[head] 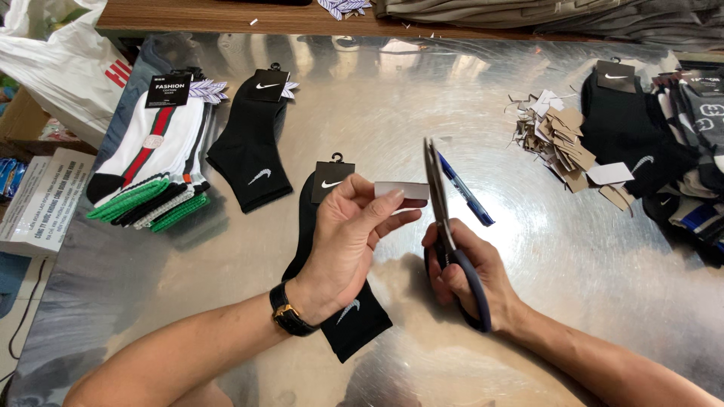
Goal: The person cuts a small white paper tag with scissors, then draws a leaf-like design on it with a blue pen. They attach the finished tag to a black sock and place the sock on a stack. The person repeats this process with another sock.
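- Nearest, at 6 o'clock: two bare arms, a dark watch (290,313) on the left wrist.
- Left hand (348,243) pinching a small white paper strip (400,190) between thumb and fingers, held up above a black sock (341,301) on the shiny metal table (422,98).
- Right hand (469,275) closed around the dark loops of the scissors (445,226), blades pointing up to 12 o'clock and pressed nearly together at the strip's right end.
- Blue pen (467,192) lying just behind the blades, at 1 o'clock from them.
- Pile of cut card bits (562,139) at 2 o'clock, more dark socks (648,158) past it.
- Another black sock (253,147) at 11 o'clock, a stack of white socks with green and red stripes (151,162) at 10 o'clock.
- For a good cut, probably best: strip pulled flat and tight, fingertips kept well back from the blades, blades straight across the paper, one slow snip.
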The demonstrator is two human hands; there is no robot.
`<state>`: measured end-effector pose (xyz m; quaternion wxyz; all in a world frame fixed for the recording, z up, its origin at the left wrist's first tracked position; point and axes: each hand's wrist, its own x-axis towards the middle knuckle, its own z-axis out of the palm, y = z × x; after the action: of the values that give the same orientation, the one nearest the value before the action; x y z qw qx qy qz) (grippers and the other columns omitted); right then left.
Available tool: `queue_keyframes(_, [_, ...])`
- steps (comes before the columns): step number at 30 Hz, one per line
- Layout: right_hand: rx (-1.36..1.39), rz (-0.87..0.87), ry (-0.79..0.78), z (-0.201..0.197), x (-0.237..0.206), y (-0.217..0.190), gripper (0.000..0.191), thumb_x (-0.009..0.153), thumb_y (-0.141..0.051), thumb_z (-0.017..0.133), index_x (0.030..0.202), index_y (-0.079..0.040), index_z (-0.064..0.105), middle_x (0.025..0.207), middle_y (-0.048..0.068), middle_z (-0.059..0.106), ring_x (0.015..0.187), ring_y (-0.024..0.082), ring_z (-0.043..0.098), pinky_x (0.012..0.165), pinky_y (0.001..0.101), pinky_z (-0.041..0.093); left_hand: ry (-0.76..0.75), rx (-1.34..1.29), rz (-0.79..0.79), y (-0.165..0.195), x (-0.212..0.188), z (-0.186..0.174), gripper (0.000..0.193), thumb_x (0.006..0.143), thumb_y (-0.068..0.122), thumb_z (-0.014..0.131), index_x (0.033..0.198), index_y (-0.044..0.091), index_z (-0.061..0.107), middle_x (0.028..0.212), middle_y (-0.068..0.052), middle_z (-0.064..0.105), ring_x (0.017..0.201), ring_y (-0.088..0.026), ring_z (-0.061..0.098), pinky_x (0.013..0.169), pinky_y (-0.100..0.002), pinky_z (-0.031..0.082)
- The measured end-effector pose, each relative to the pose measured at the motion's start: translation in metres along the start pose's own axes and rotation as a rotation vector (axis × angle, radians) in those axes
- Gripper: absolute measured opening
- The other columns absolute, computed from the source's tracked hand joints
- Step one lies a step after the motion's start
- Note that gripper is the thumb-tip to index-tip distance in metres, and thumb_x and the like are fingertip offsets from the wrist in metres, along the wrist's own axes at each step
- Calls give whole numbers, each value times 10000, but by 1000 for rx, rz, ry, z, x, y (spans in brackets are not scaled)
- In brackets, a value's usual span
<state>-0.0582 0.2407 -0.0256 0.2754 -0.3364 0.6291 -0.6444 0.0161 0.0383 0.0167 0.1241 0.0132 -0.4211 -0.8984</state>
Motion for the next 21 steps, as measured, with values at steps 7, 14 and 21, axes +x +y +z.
queue_keyframes(7, [-544, -306, -9, -34, 21, -16, 726, 951, -689, 609, 1292, -54, 525, 973, 68, 642, 891, 225, 678, 764, 406, 575, -120, 209, 94, 9, 31, -16, 225, 1001, 121, 733, 1194, 17, 684, 1046, -92, 750, 995, -171, 713, 979, -339, 580])
queue_keyframes(14, [-742, -46, -13, -23, 25, -23, 785, 788, -660, 647, 1261, -43, 536, 895, 114, 676, 717, 235, 710, 606, 418, 577, -49, 229, 58, 9, 32, -16, 257, 923, 79, 770, 1169, 14, 727, 1091, -103, 766, 1017, -155, 727, 989, -325, 594])
queue_keyframes(21, [-693, -101, 2, -20, 23, -29, 782, 810, -696, 641, 1223, -37, 555, 847, 77, 705, 746, 208, 730, 635, 380, 581, -55, 250, 85, 11, 26, -9, 257, 910, 55, 764, 1156, -4, 718, 1069, -129, 775, 975, -190, 761, 929, -352, 652])
